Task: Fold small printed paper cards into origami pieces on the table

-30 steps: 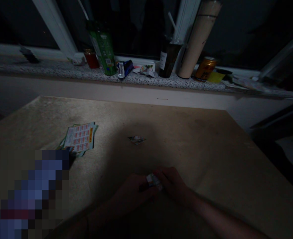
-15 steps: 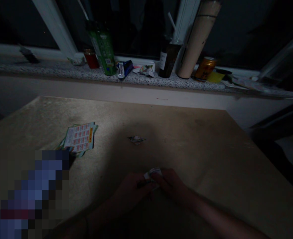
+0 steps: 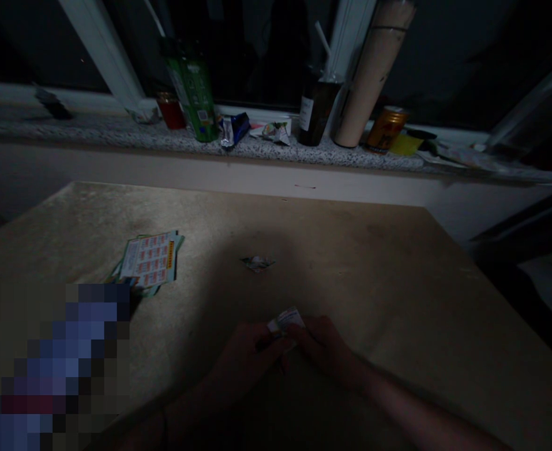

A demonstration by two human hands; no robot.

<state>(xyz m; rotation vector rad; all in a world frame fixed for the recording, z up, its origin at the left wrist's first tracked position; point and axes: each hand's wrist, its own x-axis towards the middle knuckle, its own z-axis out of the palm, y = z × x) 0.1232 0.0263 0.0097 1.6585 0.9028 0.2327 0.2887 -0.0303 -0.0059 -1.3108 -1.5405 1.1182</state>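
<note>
Near the front of the table, my left hand [image 3: 255, 351] and my right hand [image 3: 325, 344] pinch a small folded piece of printed paper [image 3: 286, 321] between them. Its upper part shows white with print above my thumbs; its lower part is hidden by the fingers. Both hands are in dim shadow. Beyond them lies a small folded paper shape [image 3: 257, 263], pointed at both ends. To the left sits a stack of printed paper cards [image 3: 151, 260], the top one showing rows of red print.
A wooden table [image 3: 374, 263] reaches toward a speckled window sill [image 3: 257, 153]. On the sill stand a green container [image 3: 194, 94], a red jar [image 3: 171, 111], a dark cup with a straw [image 3: 318, 113], a tall beige flask [image 3: 372, 75] and an orange can [image 3: 386, 128]. A pixelated patch covers the lower left.
The paper in my hands has tilted and moved slightly up, so more of its printed face shows. My fingers have shifted a little; the other things stay put.
</note>
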